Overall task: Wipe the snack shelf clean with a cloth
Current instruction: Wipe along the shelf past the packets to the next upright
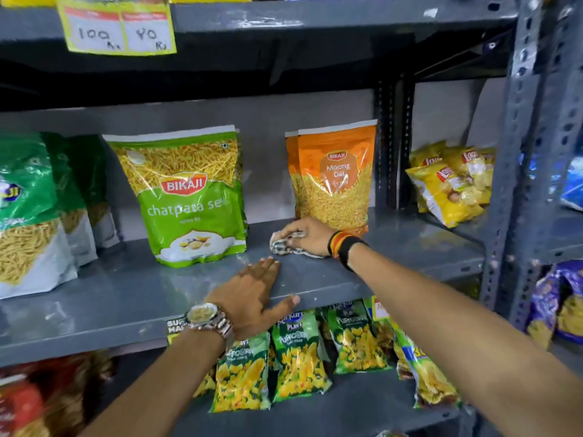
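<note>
A grey metal snack shelf [126, 298] runs across the middle of the view. My right hand [307, 234] presses a crumpled checked cloth [280, 246] onto the shelf, just in front of an orange Moong Dal packet [336, 181]. My left hand [252, 294] lies flat on the shelf's front edge, fingers spread, thumb over the lip, with a metal watch on the wrist. A green Chatpata Sev packet [186, 197] stands upright to the left of the cloth.
More green sev packets [34, 212] stand at the far left. Yellow chip bags [454, 181] lie on the neighbouring shelf at right, past a perforated upright post [517, 184]. Puffcorn bags [296, 354] fill the shelf below. Price tags [118, 28] hang from the shelf above.
</note>
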The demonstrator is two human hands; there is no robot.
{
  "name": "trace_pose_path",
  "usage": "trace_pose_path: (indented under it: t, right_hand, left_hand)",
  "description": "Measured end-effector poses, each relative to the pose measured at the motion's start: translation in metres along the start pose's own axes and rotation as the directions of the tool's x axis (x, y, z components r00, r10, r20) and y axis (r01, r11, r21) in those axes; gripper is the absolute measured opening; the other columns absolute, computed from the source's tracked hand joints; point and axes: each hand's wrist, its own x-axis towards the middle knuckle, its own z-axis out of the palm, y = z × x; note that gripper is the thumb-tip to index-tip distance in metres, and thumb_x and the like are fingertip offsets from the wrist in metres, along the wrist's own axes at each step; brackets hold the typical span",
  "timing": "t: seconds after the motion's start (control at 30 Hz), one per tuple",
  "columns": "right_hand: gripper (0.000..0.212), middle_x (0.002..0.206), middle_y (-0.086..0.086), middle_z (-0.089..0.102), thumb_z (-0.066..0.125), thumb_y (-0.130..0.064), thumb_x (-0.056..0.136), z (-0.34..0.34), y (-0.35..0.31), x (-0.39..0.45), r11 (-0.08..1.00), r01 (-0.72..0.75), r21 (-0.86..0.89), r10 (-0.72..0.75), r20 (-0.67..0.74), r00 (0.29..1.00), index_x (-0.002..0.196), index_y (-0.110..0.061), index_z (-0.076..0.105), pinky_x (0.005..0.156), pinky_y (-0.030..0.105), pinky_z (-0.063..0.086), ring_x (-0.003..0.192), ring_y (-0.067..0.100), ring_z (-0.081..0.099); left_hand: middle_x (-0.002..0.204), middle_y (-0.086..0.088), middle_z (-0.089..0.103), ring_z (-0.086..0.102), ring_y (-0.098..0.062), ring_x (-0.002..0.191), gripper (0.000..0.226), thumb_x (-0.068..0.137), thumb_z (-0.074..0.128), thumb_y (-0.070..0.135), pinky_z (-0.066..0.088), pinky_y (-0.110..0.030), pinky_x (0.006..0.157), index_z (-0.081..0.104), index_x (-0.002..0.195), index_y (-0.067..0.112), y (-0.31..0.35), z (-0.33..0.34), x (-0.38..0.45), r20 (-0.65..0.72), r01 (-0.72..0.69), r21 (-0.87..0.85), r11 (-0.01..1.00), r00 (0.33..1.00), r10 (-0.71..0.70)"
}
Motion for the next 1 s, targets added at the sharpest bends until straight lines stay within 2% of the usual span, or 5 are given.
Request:
trace_pose_path:
  t: [0.27, 0.5, 0.7, 0.8, 1.0]
  right_hand:
    - [0.024, 0.122, -0.018, 0.067, 0.067, -0.018, 0.09, -0.064, -0.004, -0.121, 0.995, -0.052, 0.085, 0.033, 0.21, 0.977, 0.112, -0.028, 0.072, 0.098, 0.017, 0.046, 0.113, -0.002, 0.062]
    - [0.032, 0.132, -0.008, 0.062, 0.057, -0.012, 0.095, -0.057, 0.025, -0.11, 0.985, -0.162, -0.055, 0.154, -0.126, 0.98, 0.1, -0.04, 0.072, 0.102, 0.039, 0.049, 0.125, 0.02, 0.057]
    - [0.021, 0.121, -0.015, 0.068, 0.06, -0.018, 0.095, -0.06, -0.012, -0.18, 0.999, -0.041, -0.01, 0.042, 0.095, 0.995, 0.112, -0.026, 0.071, 0.082, 0.027, 0.054, 0.097, 0.009, 0.069]
    - [0.024, 0.125, -0.008, 0.067, 0.06, -0.008, 0.094, -0.099, 0.013, -0.183, 0.994, -0.112, -0.003, 0.111, -0.105, 0.988, 0.11, -0.022, 0.072, 0.094, 0.012, 0.046, 0.108, -0.009, 0.061]
    - [0.029, 0.12, 0.003, 0.064, 0.051, 0.002, 0.095, -0.142, 0.073, -0.153, 0.925, -0.378, -0.041, 0.326, -0.43, 0.842, 0.112, -0.011, 0.072, 0.091, 0.022, 0.042, 0.115, 0.019, 0.056]
  left_hand:
    - [0.169, -0.003, 0.013, 0.019, -0.022, 0.153, 0.1, 0.085, 0.015, 0.083, 0.022, -0.04, 0.123, 0.01, 0.16, 0.017, 0.001, -0.001, 0.001, -0.005, -0.026, 0.003, 1.0, 1.0, 0.026]
    - [0.168, -0.007, 0.014, 0.017, -0.023, 0.153, 0.095, 0.09, 0.019, 0.078, 0.018, -0.037, 0.122, 0.012, 0.16, 0.013, 0.001, -0.003, -0.003, -0.001, -0.064, -0.003, 0.998, 0.998, 0.064]
    - [0.168, -0.005, 0.013, 0.017, -0.021, 0.153, 0.099, 0.087, 0.016, 0.08, 0.016, -0.035, 0.122, 0.011, 0.16, 0.014, 0.003, -0.006, -0.003, 0.007, -0.071, -0.008, 0.997, 0.997, 0.071]
    - [0.168, -0.005, 0.016, 0.022, -0.022, 0.152, 0.113, 0.075, 0.003, 0.087, 0.018, -0.034, 0.121, 0.014, 0.16, 0.015, 0.004, -0.008, 0.001, 0.005, -0.06, 0.001, 0.998, 0.998, 0.06]
    - [0.167, -0.007, 0.018, 0.024, -0.023, 0.151, 0.13, 0.061, -0.009, 0.094, 0.02, -0.035, 0.121, 0.017, 0.159, 0.013, 0.05, -0.015, 0.034, 0.0, -0.086, -0.048, 0.995, 0.996, 0.086]
